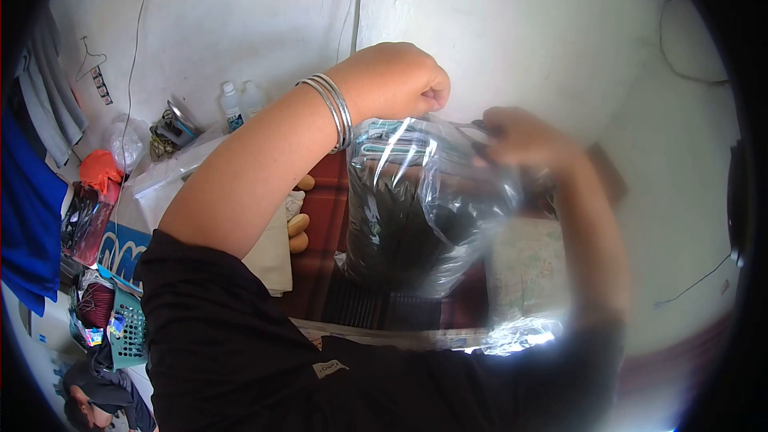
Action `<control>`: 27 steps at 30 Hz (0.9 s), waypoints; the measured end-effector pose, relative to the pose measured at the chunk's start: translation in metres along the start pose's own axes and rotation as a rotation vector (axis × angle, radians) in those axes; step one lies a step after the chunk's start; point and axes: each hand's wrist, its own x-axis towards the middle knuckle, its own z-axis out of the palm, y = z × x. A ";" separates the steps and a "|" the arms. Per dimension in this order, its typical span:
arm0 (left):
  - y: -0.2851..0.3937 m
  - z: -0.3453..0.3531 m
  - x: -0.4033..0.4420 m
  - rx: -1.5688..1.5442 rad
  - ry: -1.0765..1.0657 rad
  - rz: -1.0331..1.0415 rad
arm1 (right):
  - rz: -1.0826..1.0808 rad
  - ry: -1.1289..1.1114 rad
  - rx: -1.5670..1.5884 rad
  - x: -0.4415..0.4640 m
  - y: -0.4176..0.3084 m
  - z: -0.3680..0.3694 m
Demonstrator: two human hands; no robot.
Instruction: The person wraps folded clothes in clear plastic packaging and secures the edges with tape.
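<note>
A clear plastic bag (448,208) stands upright in front of me, holding folded dark cloth (388,220) with a folded teal-and-white striped cloth (392,142) on top. My left hand (396,80), with silver bangles (332,108) at the wrist, is closed at the bag's upper edge, fingers curled down over the plastic. On the other side, my right hand (520,140) is closed on the bag's upper right edge, somewhat smeared by motion. A red-and-dark plaid cloth (320,224) lies beneath the bag.
Behind my left arm are plastic bottles (230,104), an orange bag (101,170) and a cream cloth (272,256). A green basket (128,328) stands lower left, near another person (108,392). A pale patterned surface (528,264) lies right of the bag, before a white wall (520,24).
</note>
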 end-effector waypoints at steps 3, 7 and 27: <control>-0.003 0.003 -0.001 -0.015 0.005 0.012 | 0.053 -0.069 -0.044 0.000 -0.011 -0.004; -0.004 0.003 -0.002 -0.034 0.019 0.022 | 0.033 -0.022 -0.060 0.005 -0.006 0.002; -0.041 -0.015 -0.025 -0.031 -0.154 -0.105 | 0.076 0.027 -0.043 0.007 -0.016 0.006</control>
